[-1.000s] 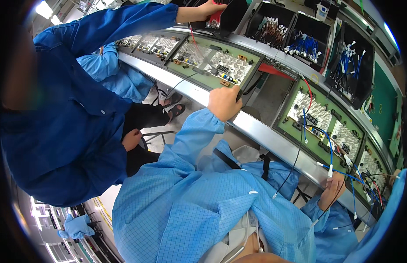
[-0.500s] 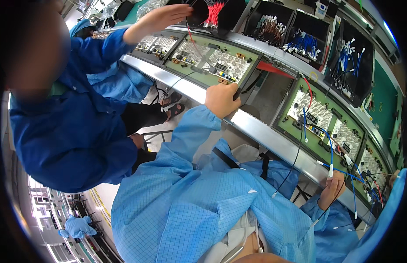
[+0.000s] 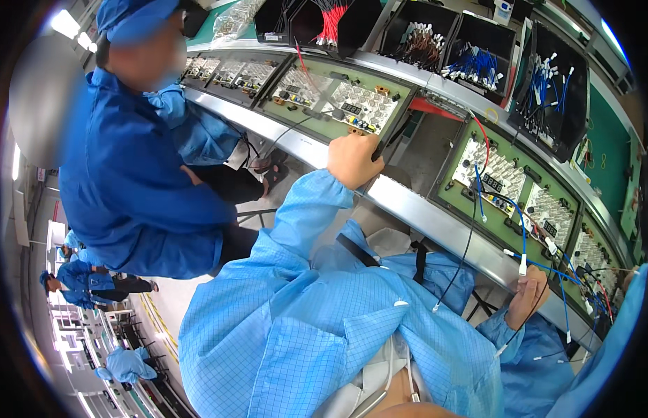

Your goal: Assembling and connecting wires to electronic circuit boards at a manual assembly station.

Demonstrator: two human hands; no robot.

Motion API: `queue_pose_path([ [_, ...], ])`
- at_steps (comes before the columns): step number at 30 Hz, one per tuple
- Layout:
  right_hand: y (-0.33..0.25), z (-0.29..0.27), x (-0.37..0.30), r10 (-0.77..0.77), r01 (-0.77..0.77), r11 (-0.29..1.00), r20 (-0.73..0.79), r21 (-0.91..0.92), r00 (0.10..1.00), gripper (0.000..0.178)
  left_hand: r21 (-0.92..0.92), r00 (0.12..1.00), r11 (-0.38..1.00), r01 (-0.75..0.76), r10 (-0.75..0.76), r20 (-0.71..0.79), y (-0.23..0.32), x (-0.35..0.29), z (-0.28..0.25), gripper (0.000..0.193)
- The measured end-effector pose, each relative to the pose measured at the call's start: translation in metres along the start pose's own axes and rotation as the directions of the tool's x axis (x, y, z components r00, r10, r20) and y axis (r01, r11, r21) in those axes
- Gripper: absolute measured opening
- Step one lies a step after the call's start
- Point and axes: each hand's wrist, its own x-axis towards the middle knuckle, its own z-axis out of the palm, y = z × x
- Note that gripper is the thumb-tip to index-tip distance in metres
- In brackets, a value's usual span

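My left hand (image 3: 354, 160) is closed over the near right corner of a green fixture board (image 3: 317, 124) on the metal-edged line. White circuit boards with a dark digit display (image 3: 351, 109) sit in that fixture. My right hand (image 3: 527, 298) rests at the rail on the right, fingers bent together; what they hold, if anything, is hidden. A white connector (image 3: 523, 265) on a blue wire hangs by its fingertips, and a black wire (image 3: 520, 329) crosses the hand. Beyond it lies a second green fixture (image 3: 458, 202) holding boards with red, blue and black wires.
Black bins with red wires (image 3: 333, 24), brown wires (image 3: 425, 40) and blue wires (image 3: 475, 68) line the far side, with another blue-wire bin (image 3: 551, 90) at right. A gap (image 3: 435, 150) separates the fixtures. A co-worker in dark blue (image 3: 139, 181) stands at left; another's sleeve (image 3: 634, 306) shows at right.
The co-worker at left has drawn an outstretched arm back from over the line and stands more upright. The right-hand fixture has shifted slightly left in view. My hands stay in nearly the same places.
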Motion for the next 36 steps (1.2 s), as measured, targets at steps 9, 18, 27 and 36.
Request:
queue_pose_path([
  [9, -0.006, 0.001, -0.003, 0.004, -0.005, 1.0, -0.034, -0.023, 0.999, 0.031, 0.028, 0.997, 1.0, 0.007, -0.009, 0.075, 0.025, -0.004, 0.006, 0.022],
  [18, 0.006, 0.001, -0.007, 0.028, -0.028, 1.0, -0.09, 0.002, 0.996, 0.028, -0.043, 0.98, 0.993, -0.11, 0.116, 0.163, 0.064, -0.01, 0.014, 0.022],
  [27, 0.016, 0.006, -0.012, 0.123, -0.119, 0.992, -0.145, 0.03, 0.982, 0.026, -0.053, 0.965, 0.986, -0.156, 0.163, 0.206, 0.083, -0.015, 0.018, 0.02],
  [36, 0.014, 0.013, -0.004, 0.14, -0.144, 0.989, -0.16, -0.016, 0.977, 0.024, -0.393, 0.944, 0.867, -0.305, 0.33, -0.005, 0.06, -0.015, 0.004, 0.014],
])
